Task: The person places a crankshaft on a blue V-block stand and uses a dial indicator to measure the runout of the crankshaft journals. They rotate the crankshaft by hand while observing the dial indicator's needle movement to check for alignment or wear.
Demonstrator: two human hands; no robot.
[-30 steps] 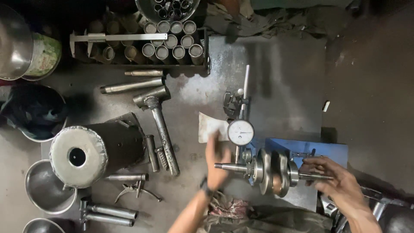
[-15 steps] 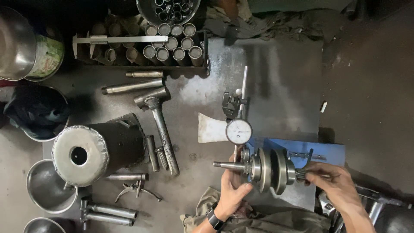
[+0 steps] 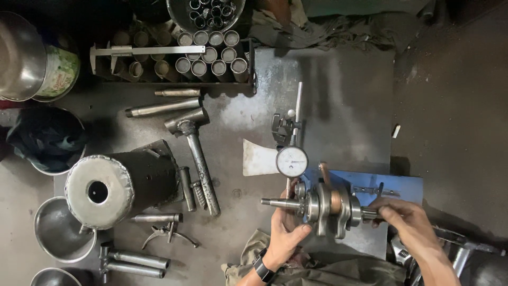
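A steel crankshaft (image 3: 329,207) lies across a blue stand (image 3: 394,185) on the dark metal bench. My left hand (image 3: 286,233) cups its left shaft end from below, thumb against the web. My right hand (image 3: 405,218) pinches the right shaft end with the fingertips. A dial gauge (image 3: 291,161) on a stand with a thin rod stands just behind the crankshaft, its stem reaching down toward the shaft. A black watch sits on my left wrist.
A heavy steel hammer (image 3: 194,151) and a hollow cylinder block (image 3: 119,185) lie to the left. A rack of metal sleeves (image 3: 203,55) with a caliper (image 3: 140,51) across it sits at the back. Steel bowls (image 3: 58,230) and loose rods lie at the lower left, a white rag (image 3: 258,159) near the gauge.
My left hand dropped from above the left shaft end to under it and now holds it. The crankshaft has turned between its webs. My right hand stays on the right end.
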